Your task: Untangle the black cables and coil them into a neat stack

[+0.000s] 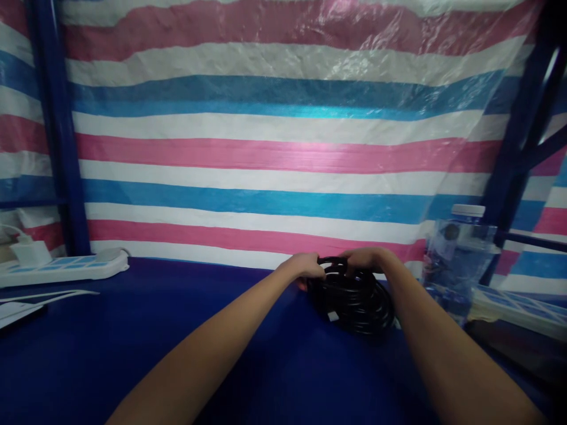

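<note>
A coil of black cable (354, 301) lies on the dark blue table (133, 342) near the striped tarp at the back. My left hand (303, 267) grips the coil's far left edge, fingers curled over the loops. My right hand (365, 260) is closed over the top of the coil on the far right side. Both forearms reach forward from the bottom of the view. A small white tag shows on the near side of the coil.
A white power strip (62, 268) with a plugged-in adapter lies at the left. A clear plastic bottle with a white cap (460, 260) stands right of the coil, another power strip (518, 307) beside it. Blue posts frame the pink, white and blue tarp (283, 147).
</note>
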{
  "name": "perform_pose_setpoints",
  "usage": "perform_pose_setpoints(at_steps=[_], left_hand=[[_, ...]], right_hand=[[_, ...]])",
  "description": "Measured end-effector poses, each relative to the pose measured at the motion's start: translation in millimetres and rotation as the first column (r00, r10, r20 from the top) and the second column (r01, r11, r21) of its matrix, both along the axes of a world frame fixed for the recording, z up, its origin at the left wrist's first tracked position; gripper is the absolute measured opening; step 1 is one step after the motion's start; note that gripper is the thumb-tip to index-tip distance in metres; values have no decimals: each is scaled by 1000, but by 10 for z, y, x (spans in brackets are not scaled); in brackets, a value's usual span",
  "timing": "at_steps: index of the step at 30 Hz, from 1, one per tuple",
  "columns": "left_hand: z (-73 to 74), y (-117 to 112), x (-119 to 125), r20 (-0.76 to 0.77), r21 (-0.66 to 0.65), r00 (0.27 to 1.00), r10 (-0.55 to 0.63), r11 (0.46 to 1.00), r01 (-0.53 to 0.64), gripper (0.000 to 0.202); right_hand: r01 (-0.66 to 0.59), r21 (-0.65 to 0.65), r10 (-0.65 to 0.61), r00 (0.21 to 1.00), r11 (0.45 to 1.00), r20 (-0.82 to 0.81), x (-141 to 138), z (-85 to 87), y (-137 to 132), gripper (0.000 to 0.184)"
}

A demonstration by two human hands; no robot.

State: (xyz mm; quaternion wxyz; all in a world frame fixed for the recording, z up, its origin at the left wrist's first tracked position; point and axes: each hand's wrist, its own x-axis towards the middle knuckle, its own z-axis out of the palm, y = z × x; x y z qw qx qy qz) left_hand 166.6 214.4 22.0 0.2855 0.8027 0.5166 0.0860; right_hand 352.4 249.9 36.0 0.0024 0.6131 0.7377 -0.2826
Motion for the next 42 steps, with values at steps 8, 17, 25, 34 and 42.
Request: perform_pose_setpoints(at_steps=[8, 17, 25, 34, 42], left_hand=[[-21, -46, 110, 170, 4, 985, -10, 1000, 9, 40], [-21, -42, 48, 85, 78, 991, 107, 990, -114, 48], [-101, 57, 59, 229, -36, 966, 119, 993, -113, 64], [-7, -91, 153, 242, 141, 970, 10, 989, -46, 57], [-59, -203, 256, -94, 381, 995, 21, 924, 16, 36]], right_hand=[[39, -24, -43, 971, 999, -235, 117, -37, -82, 47], [19, 69, -3, 976, 997, -216, 55, 131, 6, 49], [21, 81, -5, 982, 997, -191, 37, 247, -60, 50], [54, 87, -41, 988, 995, -151, 110, 297, -50, 47], [38, -89, -41, 999, 995, -28, 20, 264, -104, 53]])
